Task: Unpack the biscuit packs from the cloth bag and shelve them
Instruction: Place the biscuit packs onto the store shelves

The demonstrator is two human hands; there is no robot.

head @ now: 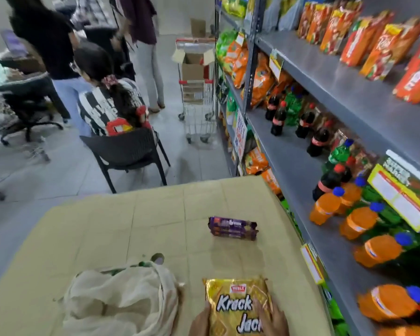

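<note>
A gold Krack Jack biscuit pack (235, 304) lies at the near edge of the tan-covered table (155, 214). My left hand (200, 322) grips its left side and my right hand (272, 318) lies over its right side. The cream cloth bag (121, 299) slumps just left of the pack, with something green showing at its mouth. A small stack of purple biscuit packs (232, 227) rests farther out on the table, apart from both hands.
Grey metal shelves (325, 76) run along the right, with orange drink bottles (374, 251), cola bottles (277, 122) and orange snack packs. A shopping trolley (197, 93) with a carton stands in the aisle. A person sits on a black chair (129, 154); others stand beyond.
</note>
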